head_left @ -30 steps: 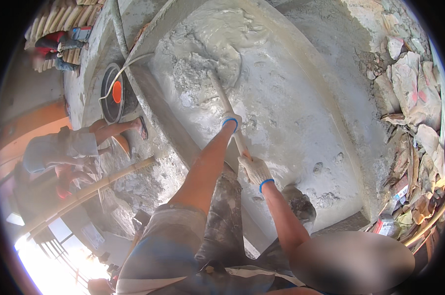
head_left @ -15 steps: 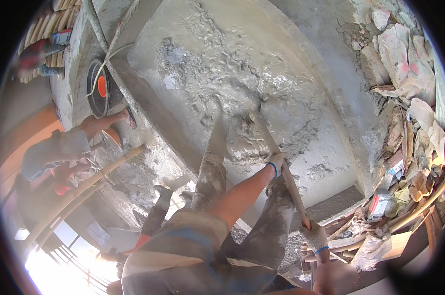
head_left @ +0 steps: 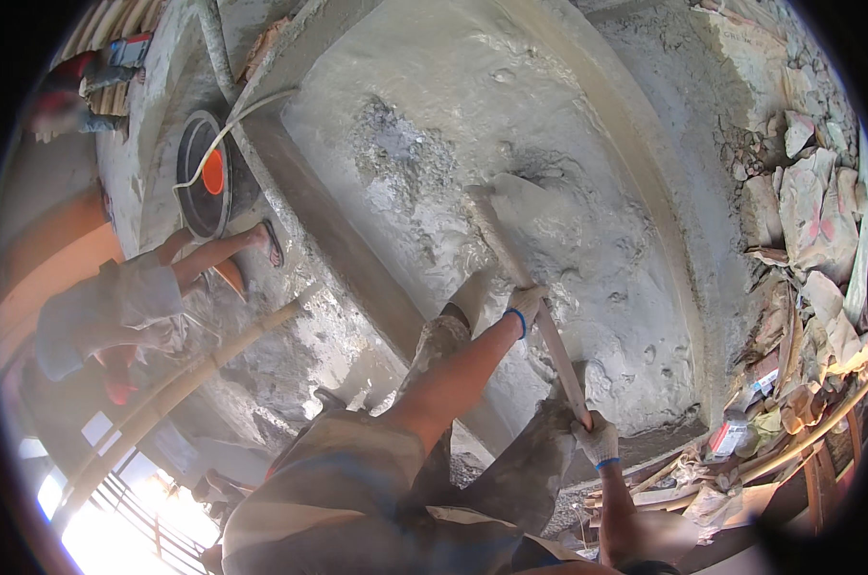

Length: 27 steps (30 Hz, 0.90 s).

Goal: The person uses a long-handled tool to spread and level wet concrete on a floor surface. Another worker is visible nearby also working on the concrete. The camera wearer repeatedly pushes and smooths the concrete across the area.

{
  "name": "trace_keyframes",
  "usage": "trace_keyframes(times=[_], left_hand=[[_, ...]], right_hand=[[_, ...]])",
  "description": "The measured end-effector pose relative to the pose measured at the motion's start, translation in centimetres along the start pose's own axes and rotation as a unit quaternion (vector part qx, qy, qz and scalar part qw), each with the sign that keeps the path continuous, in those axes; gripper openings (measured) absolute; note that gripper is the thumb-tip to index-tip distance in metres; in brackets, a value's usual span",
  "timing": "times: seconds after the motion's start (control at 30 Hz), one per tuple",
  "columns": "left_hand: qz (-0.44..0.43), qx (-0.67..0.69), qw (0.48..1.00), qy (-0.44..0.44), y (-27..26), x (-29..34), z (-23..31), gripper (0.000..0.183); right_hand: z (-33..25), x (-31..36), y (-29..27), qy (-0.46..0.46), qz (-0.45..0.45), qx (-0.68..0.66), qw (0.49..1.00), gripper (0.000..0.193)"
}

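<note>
Wet grey mortar (head_left: 606, 259) fills a wide shallow trough around my legs. Both my hands wear pale work gloves with blue cuffs and grip the wooden handle of a mortar-coated hoe (head_left: 555, 345). My left hand (head_left: 527, 302) is closed round the handle about midway along. Lower down, close to my right leg, my right hand (head_left: 597, 439) is wrapped round the handle's near end. The hoe's far end lies in the mortar, its blade mostly covered by the wet mix. A paler, drier-looking heap (head_left: 395, 144) lies in the mortar beyond it, to the left.
Concrete walls edge the trough; a black tub (head_left: 192, 172) with an orange-red bowl (head_left: 213, 171) stands past the left one. A person (head_left: 117, 297) in sandals bends beside a long pole (head_left: 204, 374). Paper sacks (head_left: 808, 206) and wood scraps (head_left: 788, 450) pile up at right.
The hoe's head has moved forward and slightly left through the mortar. My left hand has shifted slightly left and up in view. My right hand has also moved left and up, still gripping.
</note>
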<state>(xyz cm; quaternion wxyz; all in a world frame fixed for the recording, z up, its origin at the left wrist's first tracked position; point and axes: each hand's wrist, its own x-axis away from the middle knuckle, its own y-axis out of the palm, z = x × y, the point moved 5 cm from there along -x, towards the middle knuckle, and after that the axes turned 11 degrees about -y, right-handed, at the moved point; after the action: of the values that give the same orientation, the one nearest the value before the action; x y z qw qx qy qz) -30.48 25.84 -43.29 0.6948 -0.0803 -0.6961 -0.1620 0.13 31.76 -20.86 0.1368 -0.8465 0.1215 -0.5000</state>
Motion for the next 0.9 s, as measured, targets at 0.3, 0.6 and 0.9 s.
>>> trace_keyframes(times=[0.3,0.6,0.9], left_hand=[[0.142,-0.038,0.975,0.167,-5.7,0.2,33.4,0.022],[0.251,-0.17,0.916,0.26,-13.3,3.9,49.3,0.037],[0.39,-0.568,0.692,0.217,-22.3,5.0,48.3,0.047]], right_hand=[[-21.3,-22.2,2.9,-0.106,0.011,-0.056,0.993,0.042],[-49.3,-40.5,6.0,-0.158,-0.099,-0.253,0.949,0.048],[-52.4,-31.9,11.2,-0.098,-0.132,-0.403,0.9,0.047]])
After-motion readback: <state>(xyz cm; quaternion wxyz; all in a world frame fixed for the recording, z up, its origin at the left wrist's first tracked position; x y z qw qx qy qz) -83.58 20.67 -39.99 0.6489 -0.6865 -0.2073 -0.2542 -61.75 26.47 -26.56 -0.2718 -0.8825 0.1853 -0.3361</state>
